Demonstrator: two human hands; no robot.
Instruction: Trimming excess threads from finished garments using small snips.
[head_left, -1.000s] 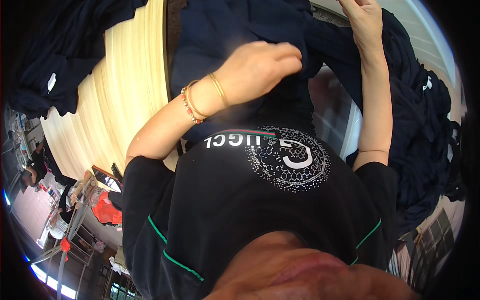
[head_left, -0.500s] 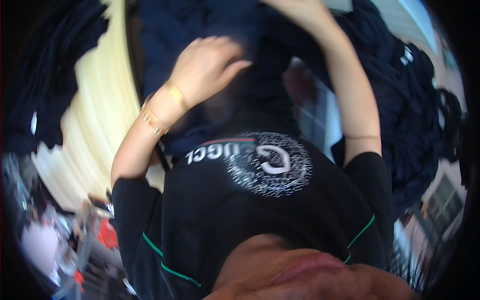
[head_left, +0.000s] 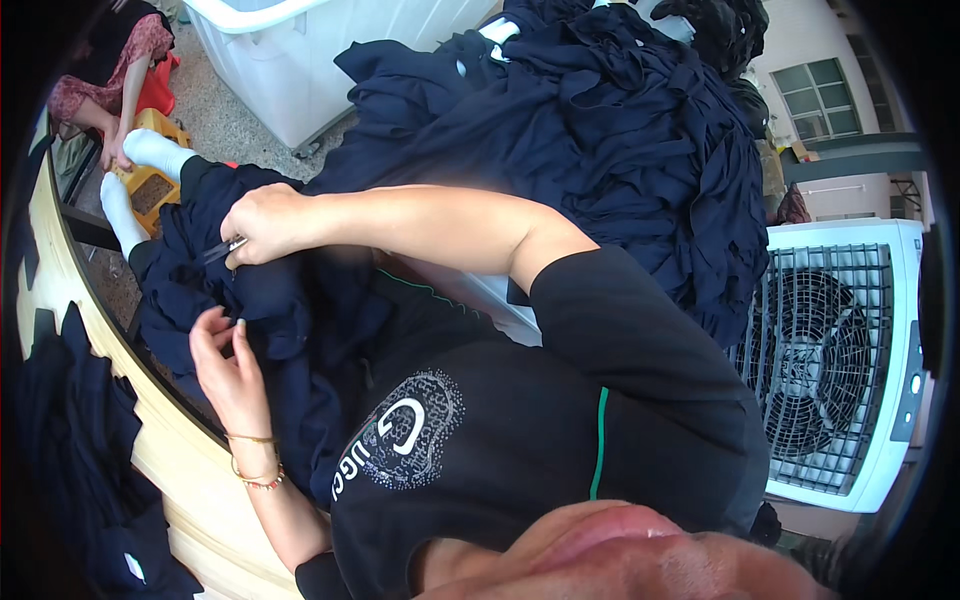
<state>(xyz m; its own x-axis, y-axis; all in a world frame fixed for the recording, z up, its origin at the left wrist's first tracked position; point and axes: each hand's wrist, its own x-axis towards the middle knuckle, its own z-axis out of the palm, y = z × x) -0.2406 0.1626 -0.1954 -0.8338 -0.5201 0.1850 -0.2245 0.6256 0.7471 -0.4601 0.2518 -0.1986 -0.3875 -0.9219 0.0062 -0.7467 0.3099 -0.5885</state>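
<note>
Dark navy cloth, looking like a garment (head_left: 270, 305), lies bunched over my lap. My right hand (head_left: 262, 222) is closed around small thread snips (head_left: 224, 249), whose blades point left over the cloth. Just below, my left hand (head_left: 228, 362), with bracelets at the wrist, has its fingers curled against the cloth's edge and appears to pinch it. The folds partly hide what lies between its fingertips.
A large heap of navy garments (head_left: 600, 150) rises ahead, beside a white plastic bin (head_left: 300, 70). A pale wooden table (head_left: 160, 440) carries more dark garments (head_left: 90, 480) at left. An air cooler (head_left: 830, 365) stands right. Another person's legs (head_left: 125, 90) and a yellow crate (head_left: 160, 190) are far left.
The view has swung and is sharper. Both hands have come together over the cloth at left; the right arm now reaches across my body, and the snips have come into sight.
</note>
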